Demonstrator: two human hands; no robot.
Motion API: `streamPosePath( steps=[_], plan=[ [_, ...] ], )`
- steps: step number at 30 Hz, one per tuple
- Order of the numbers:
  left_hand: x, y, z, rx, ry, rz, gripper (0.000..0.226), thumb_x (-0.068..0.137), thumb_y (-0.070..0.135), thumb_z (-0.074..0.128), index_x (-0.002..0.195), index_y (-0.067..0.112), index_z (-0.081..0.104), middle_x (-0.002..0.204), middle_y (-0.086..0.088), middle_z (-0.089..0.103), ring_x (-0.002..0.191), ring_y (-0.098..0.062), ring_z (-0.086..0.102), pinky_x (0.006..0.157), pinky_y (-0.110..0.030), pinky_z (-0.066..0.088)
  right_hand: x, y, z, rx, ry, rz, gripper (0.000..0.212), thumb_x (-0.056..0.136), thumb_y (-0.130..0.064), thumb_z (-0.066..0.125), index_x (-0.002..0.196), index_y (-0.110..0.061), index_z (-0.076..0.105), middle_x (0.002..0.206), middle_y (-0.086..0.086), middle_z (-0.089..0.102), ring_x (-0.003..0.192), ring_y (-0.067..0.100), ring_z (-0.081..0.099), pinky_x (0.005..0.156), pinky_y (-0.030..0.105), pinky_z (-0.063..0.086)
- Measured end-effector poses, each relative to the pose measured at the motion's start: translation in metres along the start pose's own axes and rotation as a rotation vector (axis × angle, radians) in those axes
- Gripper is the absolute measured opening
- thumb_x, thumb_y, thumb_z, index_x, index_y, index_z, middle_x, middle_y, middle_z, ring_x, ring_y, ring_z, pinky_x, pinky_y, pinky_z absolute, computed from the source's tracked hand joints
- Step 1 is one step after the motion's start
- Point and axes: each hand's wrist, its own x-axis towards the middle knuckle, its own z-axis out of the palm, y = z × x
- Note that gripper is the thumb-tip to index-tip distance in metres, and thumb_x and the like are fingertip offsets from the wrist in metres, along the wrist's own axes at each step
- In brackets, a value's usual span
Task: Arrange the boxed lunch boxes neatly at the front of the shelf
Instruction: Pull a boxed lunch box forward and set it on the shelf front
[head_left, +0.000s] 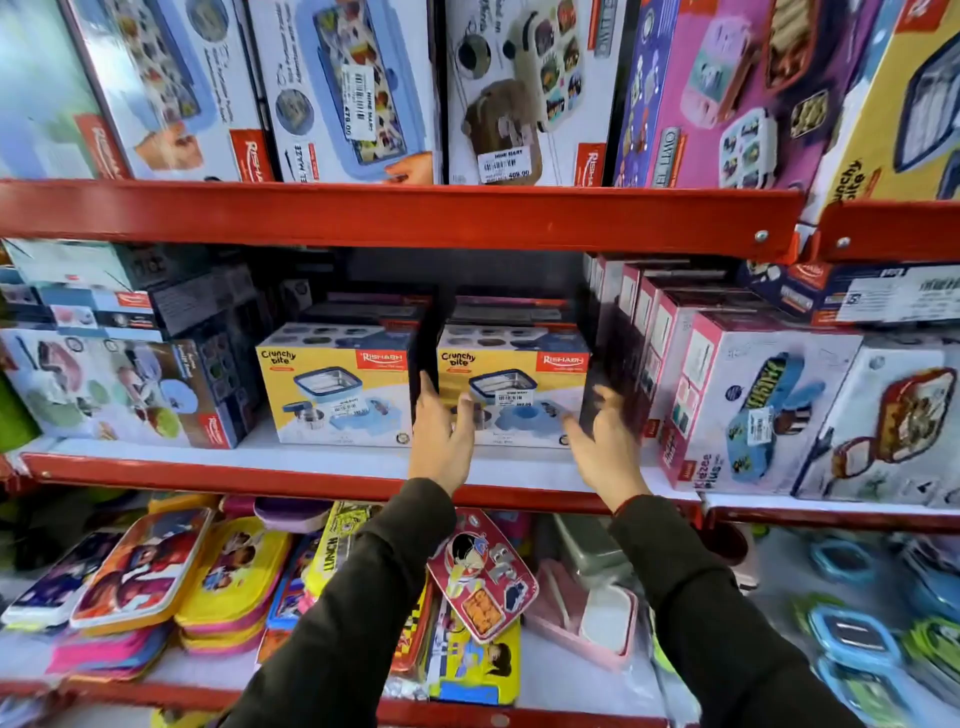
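Two yellow and white "Crunchy bite" lunch box cartons stand side by side on the middle shelf (311, 470). The left carton (337, 395) is untouched. The right carton (514, 379) sits between my hands. My left hand (441, 431) has its fingers spread at the carton's left front corner, reaching into the gap between the two cartons. My right hand (605, 441) is spread at the carton's right side, next to a dark box edge. Whether either hand presses on the carton is unclear. More cartons of the same kind stand behind these two.
Pink-edged boxes (727, 405) crowd the right of the shelf, a blue and white box (114, 389) the left. The red rail (395, 215) of the shelf above hangs overhead with large boxes on it. Flat colourful lunch boxes (228, 571) fill the shelf below.
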Motion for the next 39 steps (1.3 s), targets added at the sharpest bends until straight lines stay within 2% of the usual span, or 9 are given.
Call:
streamPosePath(
  steps=[7,11,15,20,25,29,33,35,39],
  plan=[
    [-0.004,-0.01,-0.01,-0.035,-0.089,-0.117,0.073,0.103,0.039,0.057,0.163,0.011,0.026,0.156,-0.012,0.048,0.135,-0.02,0.052,0.109,-0.025,0.034,-0.004,0.007,-0.009,-0.028,-0.126,0.035,0.079,0.089,-0.023,0.076,0.155,-0.015,0.034,0.155,0.012,0.053,0.143,0.033,0.05,0.117,0.048,0.039],
    [-0.014,-0.004,-0.028,-0.053,-0.115,-0.098,0.1,0.087,0.056,0.073,0.165,0.024,0.02,0.148,-0.003,0.038,0.129,-0.015,0.045,0.114,-0.03,0.034,-0.011,0.016,-0.02,0.045,-0.115,-0.068,0.105,0.072,-0.02,0.089,0.158,-0.026,0.03,0.16,0.005,0.041,0.149,0.023,0.04,0.124,0.047,0.035],
    [-0.019,-0.005,-0.039,0.086,-0.163,-0.015,0.117,0.079,0.032,0.09,0.166,0.029,0.013,0.154,-0.003,0.031,0.14,-0.02,0.043,0.125,-0.038,0.034,-0.018,0.015,-0.026,0.11,-0.016,-0.143,0.095,0.077,-0.011,0.087,0.156,-0.027,0.036,0.153,0.006,0.044,0.141,0.025,0.049,0.121,0.045,0.04],
    [-0.019,-0.001,-0.045,0.02,-0.085,0.097,0.08,0.091,0.007,0.076,0.158,0.024,0.034,0.146,0.006,0.047,0.132,-0.023,0.055,0.115,-0.051,0.049,-0.022,0.016,-0.037,0.221,0.024,-0.148,0.08,0.075,-0.028,0.091,0.143,-0.035,0.048,0.142,-0.001,0.062,0.132,0.02,0.06,0.113,0.053,0.05],
    [-0.021,0.009,-0.047,-0.09,-0.036,0.114,0.047,0.098,0.021,0.071,0.139,0.021,0.048,0.132,0.012,0.061,0.116,0.011,0.06,0.109,-0.039,0.054,-0.024,0.009,-0.04,0.336,0.095,-0.122,0.057,0.07,-0.053,0.085,0.118,-0.035,0.059,0.114,-0.014,0.074,0.11,0.013,0.072,0.105,0.048,0.057],
    [-0.02,0.009,-0.045,-0.129,-0.104,0.126,0.066,0.09,0.017,0.076,0.146,0.02,0.04,0.148,0.001,0.054,0.137,-0.015,0.056,0.119,-0.035,0.045,-0.022,0.001,-0.039,0.361,0.167,-0.106,0.058,0.073,-0.068,0.077,0.113,-0.029,0.062,0.108,-0.013,0.076,0.104,0.007,0.073,0.099,0.042,0.06],
    [-0.015,0.006,-0.044,-0.068,-0.088,0.157,0.064,0.092,0.002,0.066,0.146,0.022,0.037,0.145,0.006,0.053,0.138,-0.023,0.056,0.12,-0.04,0.044,-0.018,0.0,-0.039,0.389,0.08,-0.118,0.051,0.084,-0.033,0.083,0.129,-0.025,0.061,0.114,-0.011,0.076,0.102,0.003,0.074,0.088,0.018,0.059],
    [-0.012,0.006,-0.043,-0.066,-0.042,0.148,0.055,0.097,0.0,0.063,0.143,0.02,0.039,0.142,0.003,0.056,0.13,-0.022,0.062,0.115,-0.037,0.049,-0.014,0.006,-0.039,0.337,0.03,-0.129,0.067,0.08,-0.023,0.087,0.14,-0.023,0.055,0.126,0.001,0.073,0.109,0.015,0.073,0.092,0.024,0.059],
    [-0.006,0.008,-0.039,-0.056,0.021,0.133,0.041,0.1,0.01,0.066,0.135,0.018,0.047,0.133,0.0,0.066,0.112,0.003,0.066,0.091,-0.009,0.053,-0.01,0.006,-0.038,0.269,0.019,-0.143,0.083,0.078,-0.019,0.089,0.149,-0.027,0.047,0.139,0.001,0.063,0.118,0.019,0.066,0.098,0.036,0.059]
  ],
)
